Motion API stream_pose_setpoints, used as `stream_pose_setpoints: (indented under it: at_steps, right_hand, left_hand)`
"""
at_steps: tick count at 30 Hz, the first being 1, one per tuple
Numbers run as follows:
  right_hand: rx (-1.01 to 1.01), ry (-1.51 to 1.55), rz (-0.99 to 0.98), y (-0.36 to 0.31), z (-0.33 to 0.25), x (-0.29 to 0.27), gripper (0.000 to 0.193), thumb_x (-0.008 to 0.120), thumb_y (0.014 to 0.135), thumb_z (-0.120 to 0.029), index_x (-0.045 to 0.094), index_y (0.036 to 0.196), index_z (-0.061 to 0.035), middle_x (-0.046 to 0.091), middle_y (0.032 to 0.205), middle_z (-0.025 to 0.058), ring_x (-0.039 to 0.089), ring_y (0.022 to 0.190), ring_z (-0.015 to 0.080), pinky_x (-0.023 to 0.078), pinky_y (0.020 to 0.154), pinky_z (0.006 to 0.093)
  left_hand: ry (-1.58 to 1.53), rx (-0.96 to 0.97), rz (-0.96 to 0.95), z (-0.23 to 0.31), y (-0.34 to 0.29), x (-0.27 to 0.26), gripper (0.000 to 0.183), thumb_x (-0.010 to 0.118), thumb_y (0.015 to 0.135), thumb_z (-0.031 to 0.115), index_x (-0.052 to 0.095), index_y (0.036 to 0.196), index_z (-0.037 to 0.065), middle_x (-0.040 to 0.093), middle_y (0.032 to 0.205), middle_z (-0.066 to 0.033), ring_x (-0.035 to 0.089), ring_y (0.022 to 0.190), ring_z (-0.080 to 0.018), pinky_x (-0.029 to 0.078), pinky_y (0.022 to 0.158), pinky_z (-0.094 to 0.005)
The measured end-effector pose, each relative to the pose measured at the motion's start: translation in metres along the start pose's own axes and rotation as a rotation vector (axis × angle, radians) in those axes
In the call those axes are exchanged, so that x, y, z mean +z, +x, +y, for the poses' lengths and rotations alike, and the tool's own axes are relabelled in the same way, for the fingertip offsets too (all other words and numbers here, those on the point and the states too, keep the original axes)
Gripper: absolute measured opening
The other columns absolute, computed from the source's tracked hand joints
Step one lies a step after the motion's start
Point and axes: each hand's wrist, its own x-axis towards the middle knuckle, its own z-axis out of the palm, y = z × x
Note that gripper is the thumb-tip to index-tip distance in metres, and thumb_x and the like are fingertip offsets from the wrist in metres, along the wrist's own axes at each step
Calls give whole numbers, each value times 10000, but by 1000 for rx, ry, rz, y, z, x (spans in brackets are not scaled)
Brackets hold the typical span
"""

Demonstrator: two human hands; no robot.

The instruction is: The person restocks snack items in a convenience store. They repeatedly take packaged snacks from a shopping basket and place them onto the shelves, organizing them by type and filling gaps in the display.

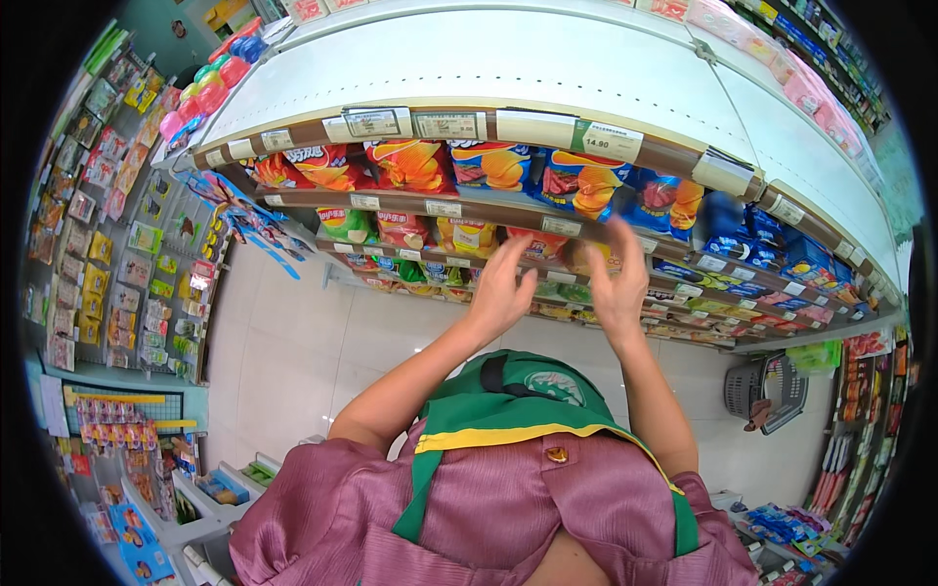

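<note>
Snack bags [467, 235] are standing in rows on the shelf rack [430, 68], and I am taking one blue chip bag [586, 184] in the upper row as the landmark. Just below it, the right hand [621, 288] is hovering; its fingers are blurring, but they are looking spread apart and not clamping on anything. Lower left of the blue chip bag, the left hand [502, 298] is hovering, its fingers parted from the thumb and holding nothing that I can see. Whether some fingertip is touching a pack, I cannot tell.

From here, a hand could be bumping the shelf edge [508, 217] under the blue chip bag and loosening a price tag [561, 226], because the gap there is looking narrow. One pack, if pinched only at its corner, could be slipping, or dragging its close neighbours over the edge.

The blue chip bag is looking sealed: it is showing printed chips, while its real content is hiding. Left of it, an orange bag [408, 166] is also looking closed. Farther off, low to the right of it, a grey basket [740, 389] is standing on the floor [703, 381]; what is lying inside, I cannot tell.
</note>
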Motion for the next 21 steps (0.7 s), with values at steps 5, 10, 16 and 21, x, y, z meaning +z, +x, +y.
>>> stream_pose_setpoints:
  at_steps: [5, 10, 16, 21]
  right_hand:
    - [152, 43, -295, -61, 26, 6, 257, 658, 790, -73, 615, 1030, 7, 633, 952, 158, 619, 866, 288, 493, 772, 345]
    - [313, 62, -415, -86, 42, 10, 242, 649, 808, -83, 622, 1032, 4, 646, 960, 144, 653, 828, 246, 517, 737, 320]
    - [329, 87, -488, -80, 29, 28, 261, 651, 811, -85, 615, 1056, 0, 644, 972, 151, 655, 816, 240, 521, 736, 328]
    - [313, 67, -592, -80, 13, 45, 268, 645, 817, -100, 609, 1060, 8, 639, 970, 164, 647, 831, 260, 525, 737, 340]
  left_hand:
    - [-79, -286, -202, -27, -52, -6, 311, 596, 850, 125, 602, 1145, 27, 634, 1045, -183, 653, 888, -252, 520, 756, -337]
    - [-114, -389, -216, -29, -69, -17, 283, 569, 855, 143, 610, 1103, 13, 641, 1000, -193, 640, 843, -305, 508, 742, -368]
    - [-130, -347, -215, -34, -67, -21, 279, 575, 865, 147, 612, 1108, 17, 647, 982, -182, 650, 824, -289, 517, 729, -355]
    - [-139, -348, -248, -38, -69, -32, 279, 582, 869, 141, 611, 1116, 15, 653, 965, -177, 660, 811, -270, 526, 719, -340]
